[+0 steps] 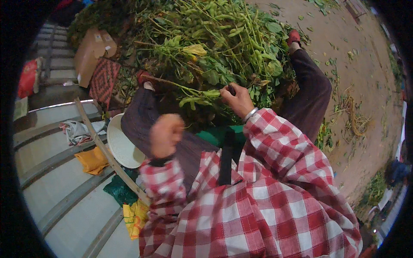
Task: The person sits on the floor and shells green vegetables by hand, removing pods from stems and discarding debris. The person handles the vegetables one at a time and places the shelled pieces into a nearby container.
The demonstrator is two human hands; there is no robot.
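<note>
A large heap of bean plants (pixel 226 29), with green pods and leaves, lies between my spread legs. My right hand (pixel 238 100) is closed at the near edge of the heap, on the end of a podded bean stem (pixel 187 88) that runs leftward; a small dark thing shows between its thumb and fingers, too unclear to name. My left hand (pixel 166 135) is raised over my left thigh and blurred; its fingers look curled, and whether it holds anything cannot be told. Part of a green thing (pixel 214 135) shows below the hands, between my thighs.
At left, a wooden strip (pixel 109 154) lies across a ribbed surface, beside a pale bowl-shaped thing (pixel 124 145), an orange bag (pixel 93 160), dark green mesh (pixel 121 190) and a yellow bag (pixel 135 217). Cardboard boxes (pixel 90 54) stand beyond. Loose leaves and stems (pixel 355 113) litter the ground right.
</note>
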